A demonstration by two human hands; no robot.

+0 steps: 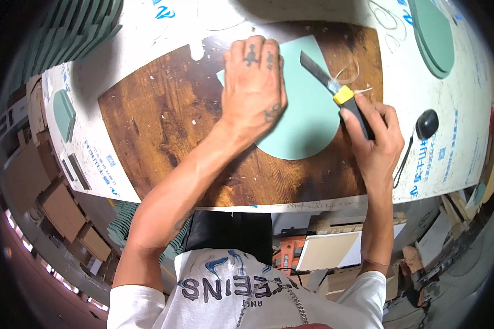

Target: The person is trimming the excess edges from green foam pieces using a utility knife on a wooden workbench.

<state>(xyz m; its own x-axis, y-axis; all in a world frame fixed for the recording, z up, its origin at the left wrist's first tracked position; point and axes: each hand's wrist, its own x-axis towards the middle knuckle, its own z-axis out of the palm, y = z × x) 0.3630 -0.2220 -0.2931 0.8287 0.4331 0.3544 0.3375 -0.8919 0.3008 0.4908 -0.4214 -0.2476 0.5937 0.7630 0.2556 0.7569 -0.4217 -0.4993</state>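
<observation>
A pale green flat sheet, rounded at its near end and straight-edged at the far end, lies on a brown wood-grain board. My left hand presses down on the sheet's left part, fingers together and bent, their tips hidden. A sliver of green shows to the left of that hand. My right hand is wrapped round the black and yellow handle of a utility knife. Its long dark blade points to the far left, over the sheet's right side. A thin curled pale strip lies by the blade.
Stacked green pieces lie at the far right, with more piled at the far left. A small green piece rests at the left on the white tabletop. A rounded black object with a strap is right of my right hand.
</observation>
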